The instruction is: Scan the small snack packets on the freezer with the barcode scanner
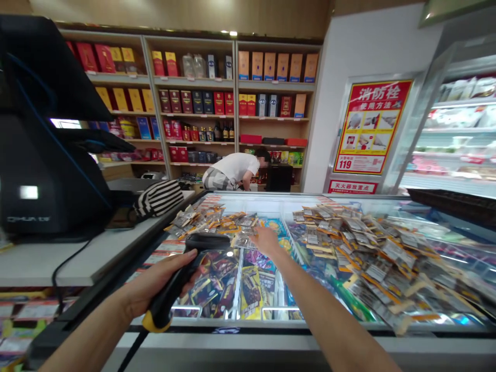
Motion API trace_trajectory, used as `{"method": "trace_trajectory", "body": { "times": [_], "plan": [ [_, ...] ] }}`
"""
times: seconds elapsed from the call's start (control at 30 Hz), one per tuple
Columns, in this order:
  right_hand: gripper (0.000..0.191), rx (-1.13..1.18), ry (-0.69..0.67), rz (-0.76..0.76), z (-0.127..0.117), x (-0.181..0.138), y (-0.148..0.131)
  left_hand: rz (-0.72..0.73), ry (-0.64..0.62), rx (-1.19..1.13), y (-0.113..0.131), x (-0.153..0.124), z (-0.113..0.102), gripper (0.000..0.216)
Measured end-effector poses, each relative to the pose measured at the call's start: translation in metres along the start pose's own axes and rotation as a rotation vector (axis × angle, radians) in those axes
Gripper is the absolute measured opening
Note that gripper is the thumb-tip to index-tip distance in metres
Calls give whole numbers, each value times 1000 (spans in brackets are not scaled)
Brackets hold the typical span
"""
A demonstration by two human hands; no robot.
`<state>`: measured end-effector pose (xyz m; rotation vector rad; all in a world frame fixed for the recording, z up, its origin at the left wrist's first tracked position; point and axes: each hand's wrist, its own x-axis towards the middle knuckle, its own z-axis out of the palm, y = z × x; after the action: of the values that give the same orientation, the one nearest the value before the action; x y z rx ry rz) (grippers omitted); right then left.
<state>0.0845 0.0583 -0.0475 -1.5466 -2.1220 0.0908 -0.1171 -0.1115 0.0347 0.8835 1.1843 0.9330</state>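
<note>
While I lean over the chest freezer (271,338), my left hand (155,287) is wrapped tight around the grip of a barcode scanner (208,242), held above the freezer's near left corner. The scanner is black and pistol-shaped, with a broad flat head pointing across the glass, a yellow cap at the butt of its handle, and a dark cable (132,349) dropping from that end. My right hand (265,240) reaches out over the middle of the freezer lid, palm down, fingers at the edge of a small pile of flat packets (209,219); I cannot tell whether it grips one. A much larger heap of the same packets (368,248) covers the freezer's right half. Wrapped ice creams (251,289) show through the glass. Left of the freezer, a worktop (58,261) carries a black till terminal (46,170) and a striped bag (158,199).
</note>
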Motion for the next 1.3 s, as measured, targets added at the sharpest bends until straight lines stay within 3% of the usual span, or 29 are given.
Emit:
{"method": "trace_trajectory", "body": {
  "times": [0.23, 0.4, 0.5, 0.7, 1.3],
  "plan": [
    [13, 204, -120, 71, -13, -13, 29, 4, -40, -7, -6, 8, 4, 26],
    [14, 689, 216, 238, -29, -40, 66, -10, -142, 3, -7, 11, 22, 27],
    [16, 872, 320, 313, -37, -53, 82, -8, -203, 7, -2, 12, 36, 27],
    [18, 907, 380, 342, -41, -60, 97, 7, -255, 7, 8, 15, 53, 27],
    [17, 890, 366, 338, -40, -68, 92, 84, -272, 32, 11, 21, 55, 23]
  ]
}}
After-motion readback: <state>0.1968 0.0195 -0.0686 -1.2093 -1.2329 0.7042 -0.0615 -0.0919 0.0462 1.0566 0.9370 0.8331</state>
